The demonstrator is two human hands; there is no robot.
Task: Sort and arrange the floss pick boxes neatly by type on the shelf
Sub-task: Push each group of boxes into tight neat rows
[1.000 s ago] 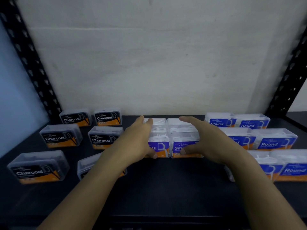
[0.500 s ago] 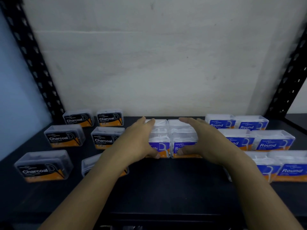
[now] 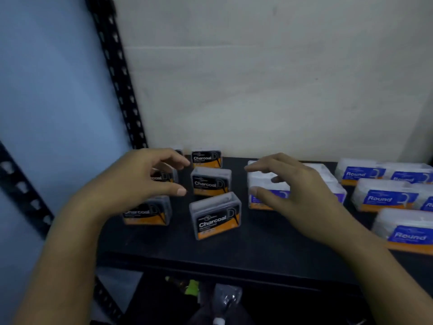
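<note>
Okay, our left hand hovers half-curled, thumb and fingers apart, nothing in it. Two charcoal boxes sit partly under it. Between our hands we see three more, and the skewed charcoal box nearest us is turned out of line. Then our right hand is spread and bent over the white-and-purple boxes, thumb by the front face. We cannot tell if it touches, but it grips nothing. Right of that hand, blue round boxes stand in rows on the shelf. We judge these clear plastic boxes light, stiff and a bit slick, so they slide easily and tip if nudged high. Best to pinch low across the side walls.
</note>
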